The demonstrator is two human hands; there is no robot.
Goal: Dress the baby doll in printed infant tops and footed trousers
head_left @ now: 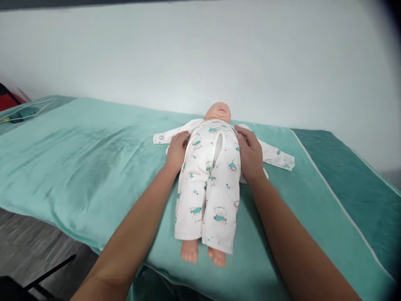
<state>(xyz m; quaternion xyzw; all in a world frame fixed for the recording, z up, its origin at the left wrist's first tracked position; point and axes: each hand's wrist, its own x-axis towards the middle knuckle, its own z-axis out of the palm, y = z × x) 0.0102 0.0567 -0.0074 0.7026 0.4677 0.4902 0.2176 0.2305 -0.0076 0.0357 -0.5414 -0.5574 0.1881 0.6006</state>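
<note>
On the turquoise plush bedcover [103, 167], near its front edge, lies a baby doll [219, 112], face up. Its long axis runs from the front edge towards the white wall [125, 54], leaning slightly right at the head. The crown points to the wall; both feet, bare and side by side, point to the wearer of the camera.

Printed split-crotch trousers [221, 225] cover the doll from upper chest to ankles; the front slit gapes. The print shows cartoon animals and coloured dots. Small marks resembling lettering sit beside one figure on the left of the print, too small to read.

A matching long-sleeved top [278, 159] has its sleeves spread to either side; whether they contain the doll's arms cannot be determined.

The left hand [178, 149] rests at one side of the trousers, fingers bent. The right hand [249, 154] is against the opposite side, thumb and fingers near the waist edge. Whether either grips cloth cannot be told.
</note>
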